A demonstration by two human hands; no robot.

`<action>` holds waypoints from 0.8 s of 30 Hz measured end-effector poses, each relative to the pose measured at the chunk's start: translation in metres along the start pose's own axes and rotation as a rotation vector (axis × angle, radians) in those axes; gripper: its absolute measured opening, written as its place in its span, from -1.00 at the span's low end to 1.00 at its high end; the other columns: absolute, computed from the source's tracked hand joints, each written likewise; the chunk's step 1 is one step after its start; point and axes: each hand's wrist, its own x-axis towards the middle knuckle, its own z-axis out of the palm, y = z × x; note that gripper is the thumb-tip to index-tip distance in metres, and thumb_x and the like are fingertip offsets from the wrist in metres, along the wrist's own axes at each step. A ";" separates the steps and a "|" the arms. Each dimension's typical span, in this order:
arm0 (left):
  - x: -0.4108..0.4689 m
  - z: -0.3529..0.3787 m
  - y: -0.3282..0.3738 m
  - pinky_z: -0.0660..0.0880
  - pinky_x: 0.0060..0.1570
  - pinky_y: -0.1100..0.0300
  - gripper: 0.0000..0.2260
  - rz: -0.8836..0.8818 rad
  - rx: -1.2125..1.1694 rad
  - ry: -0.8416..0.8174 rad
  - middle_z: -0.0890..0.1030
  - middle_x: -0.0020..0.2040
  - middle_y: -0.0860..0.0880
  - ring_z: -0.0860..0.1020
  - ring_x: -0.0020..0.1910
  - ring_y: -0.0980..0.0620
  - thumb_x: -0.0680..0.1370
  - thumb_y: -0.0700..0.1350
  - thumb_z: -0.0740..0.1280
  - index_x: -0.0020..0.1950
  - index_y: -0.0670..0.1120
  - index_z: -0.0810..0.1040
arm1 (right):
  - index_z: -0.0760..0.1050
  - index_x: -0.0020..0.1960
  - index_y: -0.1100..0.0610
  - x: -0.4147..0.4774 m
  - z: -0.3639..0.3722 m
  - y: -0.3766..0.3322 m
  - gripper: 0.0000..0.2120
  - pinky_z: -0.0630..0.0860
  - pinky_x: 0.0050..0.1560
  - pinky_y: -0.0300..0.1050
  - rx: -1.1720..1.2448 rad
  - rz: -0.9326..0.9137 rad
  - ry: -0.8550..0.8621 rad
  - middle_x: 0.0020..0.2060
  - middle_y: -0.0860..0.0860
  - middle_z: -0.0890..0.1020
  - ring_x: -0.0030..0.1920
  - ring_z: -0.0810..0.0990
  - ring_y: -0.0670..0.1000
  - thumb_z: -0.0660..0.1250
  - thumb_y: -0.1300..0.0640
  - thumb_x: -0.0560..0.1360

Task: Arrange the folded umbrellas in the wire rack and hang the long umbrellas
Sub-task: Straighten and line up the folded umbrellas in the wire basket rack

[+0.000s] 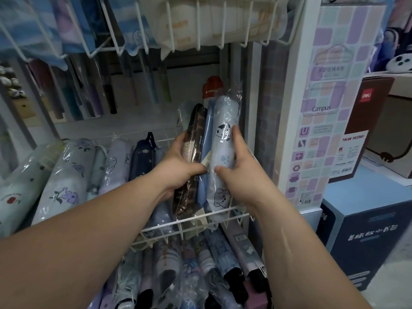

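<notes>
The white wire rack holds several folded umbrellas in clear plastic sleeves. My left hand grips a dark brown patterned folded umbrella standing at the rack's right end. My right hand holds a light blue folded umbrella printed with cartoon dogs, pressed right beside the brown one. A plain blue umbrella is squeezed between the two. Long umbrellas hang in a row at the back, under the upper shelf.
An upper wire shelf with wrapped goods overhangs the rack. A lower tier holds more folded umbrellas. Pale floral umbrellas lie at the left. A white post with a Campus poster and stacked boxes stand on the right.
</notes>
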 end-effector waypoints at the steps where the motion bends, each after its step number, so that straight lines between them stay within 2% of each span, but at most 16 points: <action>1: -0.001 -0.001 0.001 0.65 -0.15 0.11 -0.09 -0.004 -0.014 0.000 0.69 0.09 -0.06 0.70 0.00 -0.04 0.36 -0.38 0.53 0.57 0.13 0.23 | -0.14 0.49 -0.50 0.001 0.002 -0.002 -0.11 0.69 -0.08 0.17 0.023 -0.005 -0.008 0.57 -0.16 0.22 0.03 0.71 0.11 0.32 0.22 0.59; 3: -0.001 -0.004 0.003 0.62 -0.25 0.20 -0.12 -0.012 -0.029 0.006 0.68 0.07 -0.05 0.69 -0.06 0.00 0.37 -0.40 0.51 0.56 0.12 0.25 | -0.09 0.51 -0.47 0.004 0.004 -0.004 -0.14 0.62 0.06 0.21 0.094 -0.007 -0.031 0.58 -0.20 0.18 0.19 0.64 0.11 0.30 0.24 0.60; 6: 0.001 -0.011 0.011 0.59 -0.34 0.24 -0.15 -0.023 -0.078 0.012 0.67 0.07 -0.05 0.69 -0.10 0.01 0.39 -0.40 0.48 0.55 0.12 0.26 | -0.01 0.50 -0.46 0.011 0.007 -0.005 -0.19 0.63 0.08 0.28 0.248 -0.021 -0.046 0.54 -0.14 0.31 0.10 0.70 0.10 0.29 0.25 0.59; 9: 0.003 -0.021 0.024 0.60 -0.35 0.22 -0.16 -0.032 -0.137 0.021 0.65 0.10 -0.04 0.69 -0.10 0.01 0.41 -0.39 0.49 0.56 0.12 0.24 | 0.02 0.56 -0.35 0.020 0.007 -0.014 -0.23 0.63 0.14 0.19 0.319 -0.044 -0.024 0.43 -0.07 0.48 0.08 0.71 0.04 0.28 0.27 0.61; 11: 0.003 -0.029 0.031 0.63 -0.31 0.13 -0.19 -0.045 -0.202 0.037 0.67 0.09 -0.09 0.71 -0.11 -0.03 0.41 -0.39 0.49 0.54 0.11 0.27 | 0.05 0.58 -0.27 0.026 0.009 -0.024 -0.26 0.61 0.20 0.17 0.317 -0.077 -0.009 0.42 -0.10 0.49 0.12 0.69 0.02 0.29 0.26 0.61; 14: 0.002 -0.046 0.040 0.67 -0.15 -0.13 -0.23 -0.057 -0.254 0.101 0.69 0.08 -0.18 0.71 -0.05 -0.20 0.39 -0.38 0.50 0.49 0.11 0.32 | 0.14 0.58 -0.21 0.034 0.017 -0.045 -0.31 0.57 0.25 0.20 0.323 -0.113 -0.020 0.36 -0.11 0.55 0.18 0.67 0.06 0.33 0.21 0.58; 17: -0.004 -0.070 0.054 0.67 -0.16 -0.15 -0.31 -0.035 -0.235 0.186 0.69 0.03 -0.19 0.70 -0.09 -0.24 0.38 -0.37 0.50 0.41 0.05 0.39 | 0.16 0.58 -0.16 0.039 0.032 -0.066 -0.34 0.60 0.19 0.20 0.343 -0.107 -0.049 0.25 -0.08 0.62 0.12 0.69 0.11 0.33 0.21 0.60; 20: -0.018 -0.099 0.065 0.66 -0.16 -0.19 -0.37 -0.037 -0.211 0.221 0.68 0.02 -0.21 0.69 -0.11 -0.24 0.39 -0.37 0.50 0.37 0.03 0.41 | 0.21 0.57 -0.17 0.042 0.054 -0.083 -0.34 0.60 0.19 0.23 0.350 -0.101 -0.104 0.27 -0.03 0.61 0.17 0.67 0.17 0.37 0.15 0.56; 22: -0.029 -0.122 0.068 0.66 -0.17 -0.19 -0.44 -0.066 -0.192 0.246 0.68 0.00 -0.20 0.69 -0.12 -0.24 0.40 -0.36 0.50 0.29 0.04 0.44 | 0.27 0.54 -0.14 0.043 0.072 -0.092 -0.40 0.66 0.10 0.06 0.412 -0.081 -0.150 0.26 0.01 0.62 0.08 0.71 0.03 0.36 0.18 0.58; 24: -0.040 -0.146 0.070 0.65 -0.16 -0.27 -0.49 -0.089 -0.170 0.284 0.70 -0.01 -0.23 0.70 -0.13 -0.28 0.37 -0.37 0.52 0.20 0.03 0.51 | 0.27 0.54 -0.12 0.040 0.091 -0.100 -0.43 0.68 -0.04 -0.06 0.477 -0.053 -0.203 0.23 0.03 0.64 0.01 0.72 -0.01 0.32 0.24 0.61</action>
